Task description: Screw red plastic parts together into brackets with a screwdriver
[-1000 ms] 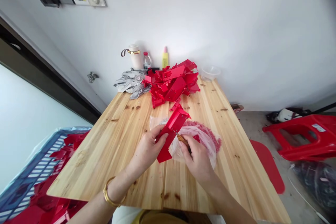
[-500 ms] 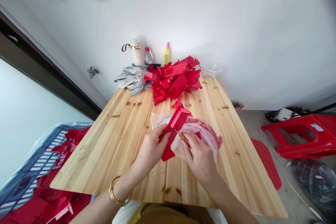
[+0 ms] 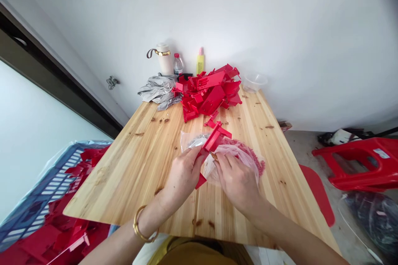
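Note:
My left hand (image 3: 183, 169) is closed around a red plastic part (image 3: 214, 140), an angular panel tilted up over the table, seen more or less edge-on. Pinched in my right hand (image 3: 238, 180) is a small tool with a brown wooden handle (image 3: 214, 156). Its thin metal tip meets the red part, and the exact contact is too small to make out. Under both hands lies a clear plastic bag (image 3: 230, 149) with small red pieces (image 3: 256, 159). Beside it, a second clear bag (image 3: 185, 138) holds small silvery bits, partly hidden by the red part and my left hand.
A heap of red plastic parts (image 3: 213, 91) lies at the back of the wooden table (image 3: 124, 182), beside a grey cloth (image 3: 158, 91), a white tumbler (image 3: 164, 60), a bottle (image 3: 178, 65) and a clear bowl (image 3: 254, 83). A blue basket (image 3: 59, 186) of red parts stands left, a red stool (image 3: 357, 165) right.
The red part has turned to show more of its edge. My right hand has rolled over the tool, so less of its handle shows. The whole view has shifted slightly.

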